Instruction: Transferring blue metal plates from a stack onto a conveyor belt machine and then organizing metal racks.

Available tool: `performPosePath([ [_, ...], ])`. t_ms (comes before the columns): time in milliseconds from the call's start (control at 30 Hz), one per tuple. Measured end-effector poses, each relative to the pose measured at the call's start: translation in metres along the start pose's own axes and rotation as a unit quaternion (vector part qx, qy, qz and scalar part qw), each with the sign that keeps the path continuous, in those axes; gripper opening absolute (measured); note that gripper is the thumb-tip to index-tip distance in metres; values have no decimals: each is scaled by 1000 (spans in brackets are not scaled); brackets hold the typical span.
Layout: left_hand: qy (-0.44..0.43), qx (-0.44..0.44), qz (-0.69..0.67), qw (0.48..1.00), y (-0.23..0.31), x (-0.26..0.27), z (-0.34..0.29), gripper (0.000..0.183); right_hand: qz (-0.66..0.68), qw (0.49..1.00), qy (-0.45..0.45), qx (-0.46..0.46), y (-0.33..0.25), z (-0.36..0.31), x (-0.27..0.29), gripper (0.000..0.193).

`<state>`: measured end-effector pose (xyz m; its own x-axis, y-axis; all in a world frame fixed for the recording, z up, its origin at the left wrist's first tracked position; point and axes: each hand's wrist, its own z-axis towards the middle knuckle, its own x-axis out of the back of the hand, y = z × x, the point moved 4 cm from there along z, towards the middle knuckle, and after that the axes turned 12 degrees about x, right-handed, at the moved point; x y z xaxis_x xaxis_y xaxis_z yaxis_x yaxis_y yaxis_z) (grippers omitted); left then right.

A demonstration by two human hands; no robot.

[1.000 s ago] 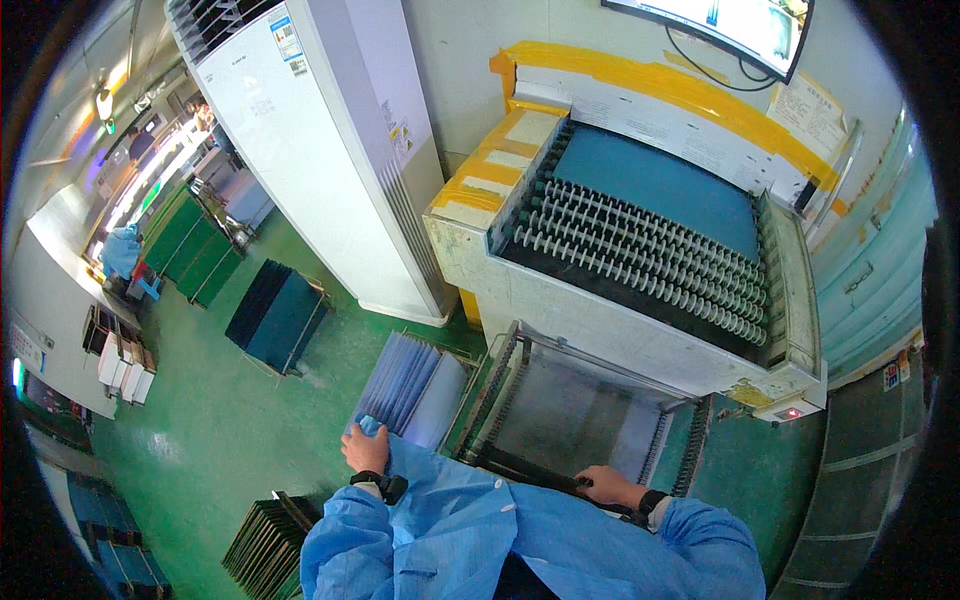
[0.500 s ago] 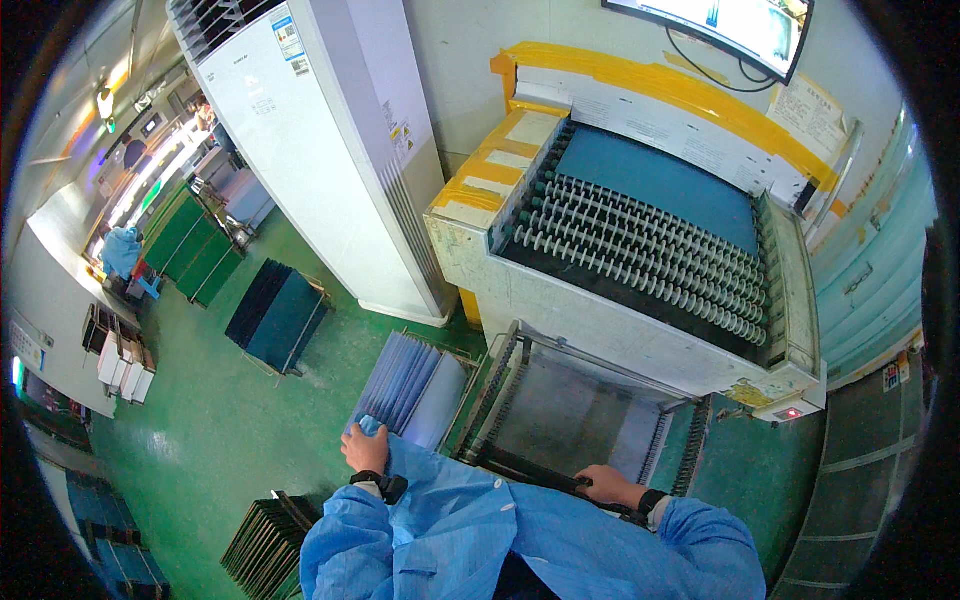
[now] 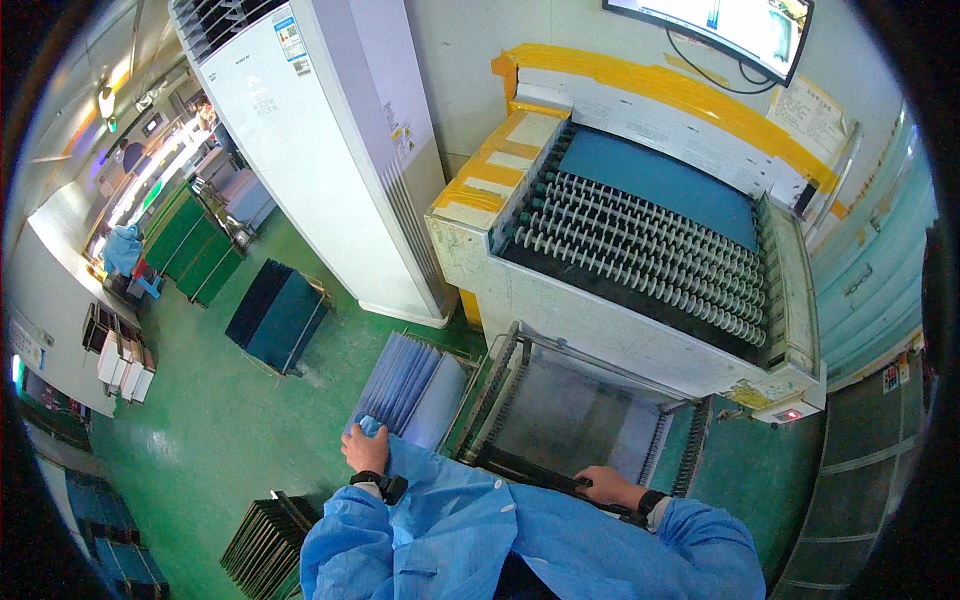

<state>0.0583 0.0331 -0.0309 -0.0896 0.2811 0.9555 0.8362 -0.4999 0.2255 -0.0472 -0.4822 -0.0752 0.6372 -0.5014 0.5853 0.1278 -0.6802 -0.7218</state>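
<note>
Hands: left hand (image 3: 363, 452) and right hand (image 3: 608, 487) show no visible shift since the earlier frame — still well apart.
Left grip: cannot tell; fingers meet the blue coat (image 3: 445, 490) beside the purplish panels (image 3: 400, 385).
Right grip: curled on the dark bar (image 3: 530, 472) of the rack (image 3: 492, 395).
Rack: looks like a pause; moving on probably calls for freeing a hand.
Purplish panels: just beyond the left hand, left of the rack.
Roller machine (image 3: 620, 310): beyond — blue sheet (image 3: 655, 180) behind its rollers.
</note>
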Motion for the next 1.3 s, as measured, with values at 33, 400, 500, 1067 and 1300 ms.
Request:
performPosePath([
  [33, -2, 0, -1, 1000, 1, 1, -1, 72, 3, 1000, 0, -1, 0, 0, 0, 34],
  [400, 20, -7, 7, 1000, -1, -4, 2, 74, -4, 1000, 13, 2, -9, -2, 6, 34],
  [500, 22, -7, 5, 1000, -1, -4, 2, 74, 12, 1000, 3, 0, -2, -1, 3, 38],
  [1067, 25, -12, 8, 1000, -1, -2, 0, 74, 11, 1000, -9, -4, 3, 2, -1, 39],
  [1300, 21, -9, 9, 1000, -2, -4, 2, 74, 12, 1000, -14, -9, 8, 2, -6, 40],
])
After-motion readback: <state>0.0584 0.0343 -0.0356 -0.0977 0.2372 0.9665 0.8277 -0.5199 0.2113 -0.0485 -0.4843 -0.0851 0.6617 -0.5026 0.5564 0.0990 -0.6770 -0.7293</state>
